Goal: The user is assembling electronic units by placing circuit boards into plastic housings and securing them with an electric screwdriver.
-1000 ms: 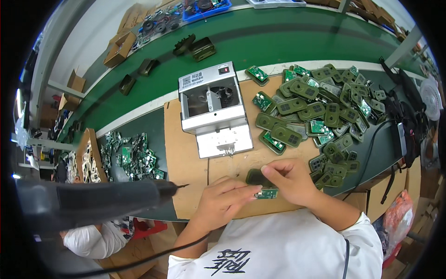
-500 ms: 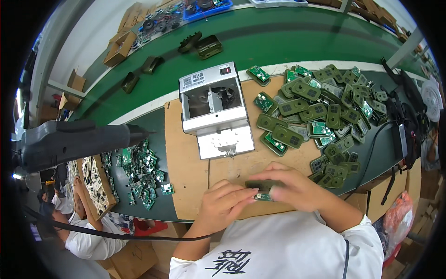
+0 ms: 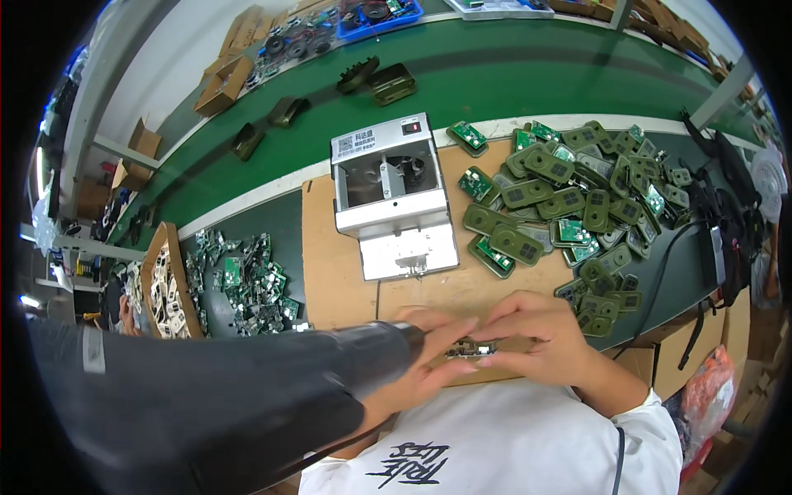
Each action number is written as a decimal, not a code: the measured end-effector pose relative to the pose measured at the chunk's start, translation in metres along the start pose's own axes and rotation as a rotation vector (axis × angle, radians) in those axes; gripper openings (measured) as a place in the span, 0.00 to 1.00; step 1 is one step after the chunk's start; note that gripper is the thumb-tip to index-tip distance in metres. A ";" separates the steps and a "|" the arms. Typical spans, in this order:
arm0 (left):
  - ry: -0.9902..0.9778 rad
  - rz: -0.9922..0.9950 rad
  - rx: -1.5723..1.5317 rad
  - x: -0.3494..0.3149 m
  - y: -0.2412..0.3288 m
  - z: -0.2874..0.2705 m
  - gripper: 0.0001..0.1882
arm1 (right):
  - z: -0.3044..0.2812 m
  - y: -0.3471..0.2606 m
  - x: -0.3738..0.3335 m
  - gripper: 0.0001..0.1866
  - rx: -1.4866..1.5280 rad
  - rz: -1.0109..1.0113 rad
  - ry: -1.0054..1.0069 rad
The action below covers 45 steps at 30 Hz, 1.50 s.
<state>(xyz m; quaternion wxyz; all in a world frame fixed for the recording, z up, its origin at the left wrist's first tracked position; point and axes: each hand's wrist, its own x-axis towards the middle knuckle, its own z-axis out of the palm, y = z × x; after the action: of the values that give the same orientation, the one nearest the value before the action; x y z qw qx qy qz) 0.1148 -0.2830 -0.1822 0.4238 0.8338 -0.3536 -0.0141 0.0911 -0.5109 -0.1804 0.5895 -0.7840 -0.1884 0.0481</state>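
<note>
Close to my body, both hands hold a small circuit board, seen nearly edge-on with light components along its side. My left hand pinches its left end and is partly covered by a black tapered power tool lying across the view. With fingers bent over its top and thumb below, my right hand grips the other end. An olive casing was behind the board; whether it is still joined to it is hidden by my fingers.
A silver machine stands on a brown cardboard sheet. Olive casings, several with green boards, are heaped at right. Loose circuit boards lie at left beside a box of pale parts. Beyond runs a green belt.
The black tool has swung down and right, from beside the loose boards to in front of my left forearm. My right fingers have closed onto the circuit board; the held parts are tilted more edge-on.
</note>
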 end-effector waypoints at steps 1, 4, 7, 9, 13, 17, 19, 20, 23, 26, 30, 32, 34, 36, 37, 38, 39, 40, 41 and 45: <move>-0.085 -0.034 -0.160 -0.008 -0.010 0.003 0.22 | 0.001 0.000 0.000 0.20 0.029 -0.057 0.041; -0.096 -0.437 -0.543 -0.018 -0.009 0.013 0.18 | 0.003 -0.001 -0.005 0.20 0.262 0.025 0.117; 0.042 -0.476 -0.649 -0.020 -0.004 0.025 0.16 | 0.004 -0.002 -0.001 0.21 0.090 -0.106 0.155; 0.065 -0.348 -0.642 -0.016 -0.005 0.025 0.16 | 0.006 0.003 -0.002 0.21 0.080 -0.113 0.180; 0.179 -0.137 -0.508 -0.004 0.003 0.017 0.16 | 0.004 0.003 -0.004 0.19 0.088 -0.080 0.124; 0.119 -0.072 -0.489 -0.010 -0.001 0.011 0.17 | 0.003 -0.003 -0.004 0.18 0.139 -0.038 0.081; 0.124 -0.103 -0.523 -0.012 0.002 0.011 0.17 | 0.005 -0.003 -0.001 0.19 0.167 -0.067 0.093; 0.129 -0.130 -0.556 -0.013 0.003 0.011 0.17 | 0.006 -0.002 -0.002 0.19 0.171 -0.062 0.092; 0.148 -0.033 -0.534 -0.019 0.001 0.016 0.16 | 0.010 0.001 -0.011 0.18 0.136 -0.079 0.097; 0.174 -0.041 -0.517 -0.022 0.007 0.018 0.14 | 0.016 0.000 -0.014 0.17 0.254 -0.103 0.136; 0.215 -0.132 -0.510 -0.021 0.013 0.020 0.11 | 0.011 -0.002 -0.012 0.14 0.199 0.044 0.107; 0.178 -0.283 -0.481 -0.025 0.005 0.027 0.12 | 0.012 0.004 -0.009 0.13 0.166 0.092 0.067; 0.190 -0.432 -0.705 -0.016 0.005 0.030 0.12 | 0.019 0.014 -0.003 0.10 0.879 0.466 0.091; 0.435 -0.430 -0.836 -0.020 -0.008 0.039 0.11 | 0.020 0.032 -0.007 0.08 0.890 0.460 0.048; 0.664 -0.270 -0.732 -0.021 -0.018 0.040 0.11 | 0.021 0.033 -0.006 0.08 1.056 0.507 0.121; 0.952 -0.242 -0.778 -0.023 -0.021 0.036 0.10 | 0.021 0.034 -0.007 0.08 1.223 0.551 0.197; 1.237 -0.214 -0.821 -0.020 -0.022 0.025 0.09 | 0.020 0.037 -0.009 0.07 1.225 0.503 0.191; 1.188 -0.030 -0.795 -0.023 -0.029 0.006 0.10 | 0.018 0.039 -0.010 0.07 1.223 0.498 0.209; 1.126 0.159 -0.779 -0.026 -0.035 -0.013 0.12 | 0.018 0.040 -0.011 0.07 1.229 0.497 0.277; 1.163 0.295 -0.381 -0.001 -0.012 -0.070 0.48 | 0.015 0.018 -0.001 0.06 1.224 0.608 0.408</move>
<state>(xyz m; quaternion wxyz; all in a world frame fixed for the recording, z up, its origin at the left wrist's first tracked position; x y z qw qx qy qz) 0.1435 -0.2293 -0.1464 0.6854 0.5572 -0.1679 0.4377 0.0900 -0.5015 -0.2022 0.9078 -0.3237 0.2135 0.1597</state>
